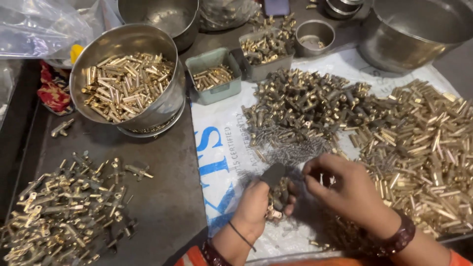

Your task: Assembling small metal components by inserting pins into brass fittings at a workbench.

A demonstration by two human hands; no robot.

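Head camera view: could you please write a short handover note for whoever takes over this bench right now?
Left hand: closed on a dark block with a few small brass fittings.
Right hand: fingertips pinched beside that block; what they hold is hidden.
Supplies: thin grey metal springs just ahead, dark brass bodies behind, loose brass tubes right.
Done, seemingly: assembled brass pieces piled left.
Left: large piles remain.
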